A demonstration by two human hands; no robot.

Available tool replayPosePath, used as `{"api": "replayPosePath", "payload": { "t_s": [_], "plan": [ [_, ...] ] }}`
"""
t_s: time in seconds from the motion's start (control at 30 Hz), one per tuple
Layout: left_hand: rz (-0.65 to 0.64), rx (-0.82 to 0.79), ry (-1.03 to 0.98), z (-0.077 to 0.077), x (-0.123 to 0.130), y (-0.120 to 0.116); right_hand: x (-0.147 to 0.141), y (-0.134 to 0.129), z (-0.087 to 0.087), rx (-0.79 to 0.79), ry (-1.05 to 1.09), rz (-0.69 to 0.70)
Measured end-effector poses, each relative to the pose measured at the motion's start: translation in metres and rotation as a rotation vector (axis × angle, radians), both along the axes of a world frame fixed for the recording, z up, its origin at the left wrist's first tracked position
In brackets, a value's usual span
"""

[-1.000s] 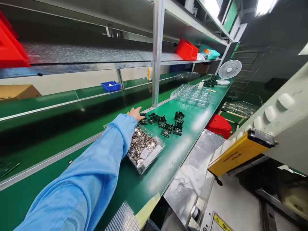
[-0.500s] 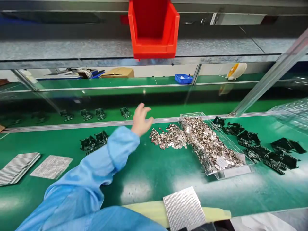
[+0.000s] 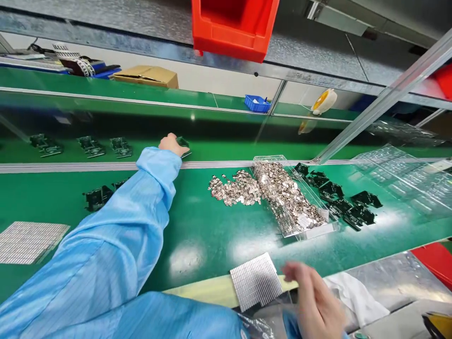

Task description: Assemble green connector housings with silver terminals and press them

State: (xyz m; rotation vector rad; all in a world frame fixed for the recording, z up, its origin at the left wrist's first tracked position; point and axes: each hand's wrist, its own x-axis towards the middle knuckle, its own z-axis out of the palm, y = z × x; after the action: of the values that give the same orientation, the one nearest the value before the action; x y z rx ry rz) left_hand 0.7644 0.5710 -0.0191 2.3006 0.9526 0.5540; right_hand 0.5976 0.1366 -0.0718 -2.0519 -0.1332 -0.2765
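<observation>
Black circuit board (image 3: 183,142) under curled left hand (image 3: 171,144); right hand (image 3: 312,301) half-open, blurred; clear tray (image 3: 271,159) heaped with metal clips (image 3: 286,195).

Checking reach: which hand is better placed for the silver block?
Likely the right hand: it's beside the block; the left hand reaches far off, at a dark board.

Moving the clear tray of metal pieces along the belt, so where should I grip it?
Grip the near short end of the clear plastic tray with your right hand, coming from your side of the belt. That end faces you, while the far end runs to the rail, and dark boards and loose metal pieces flank its long sides. It is heaped full, so keep it level.
</observation>
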Motion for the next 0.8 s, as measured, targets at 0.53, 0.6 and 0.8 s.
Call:
{"api": "replayPosePath", "payload": {
  "t_s": [0.53,0.6,0.8],
  "plan": [
    [-0.658,-0.076,-0.074,-0.091,-0.229,-0.097,0.148,0.156,-0.027,-0.655,0.179,0.311],
    [-0.672,-0.064,-0.065,-0.095,-0.226,-0.096,0.146,0.154,-0.024,-0.633,0.193,0.308],
    [-0.653,-0.127,-0.143,-0.095,-0.223,-0.094,0.115,0.127,0.004,-0.42,0.24,0.406]
  ]
}}
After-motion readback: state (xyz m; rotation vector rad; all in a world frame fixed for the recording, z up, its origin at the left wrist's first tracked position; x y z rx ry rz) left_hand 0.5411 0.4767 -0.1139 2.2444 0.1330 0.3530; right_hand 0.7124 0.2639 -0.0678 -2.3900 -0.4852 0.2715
